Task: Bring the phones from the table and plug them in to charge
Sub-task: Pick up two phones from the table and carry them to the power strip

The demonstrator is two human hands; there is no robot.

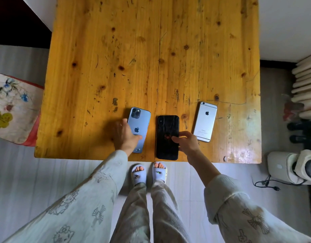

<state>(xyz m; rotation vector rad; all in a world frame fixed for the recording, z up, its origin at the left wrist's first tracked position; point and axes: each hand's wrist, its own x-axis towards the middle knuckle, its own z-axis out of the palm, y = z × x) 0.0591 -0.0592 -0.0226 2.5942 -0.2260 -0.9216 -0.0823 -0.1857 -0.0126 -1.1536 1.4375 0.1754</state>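
1. A yellow wooden table (151, 50) fills the view from above. Three phones lie face down in a row near its front edge, apart from each other. A person stands at that edge, both arms reaching in.

2. Left: the blue phone (139, 123), tilted slightly, camera cluster at the far end. The left hand (125, 135) rests over its left edge and lower half, fingers (136, 137) spread flat across its back. The hand is loosely open and has not closed around the phone, which lies flat on the table.

3. Middle: the black phone (167, 146), its near end close to the table edge. The right hand (187, 142) comes in from its right side, thumb and fingers (175, 138) partly curled onto its back and right edge. The grip is starting, not closed; the phone is not lifted.

4. Right: the silver phone (205, 121), untouched, just beyond the right hand.

5. Handling, as a judgement: each phone is a stiff, thin slab, fairly light, with a smooth back that is likely slippery and a glass face that would crack if dropped. Lying flat, each offers little to grip; pinching the two long side edges, or sliding it to overhang the table edge first, looks safest.

6. No containers are visible. No charger can be made out for certain; a black cord lies on the floor at far right.
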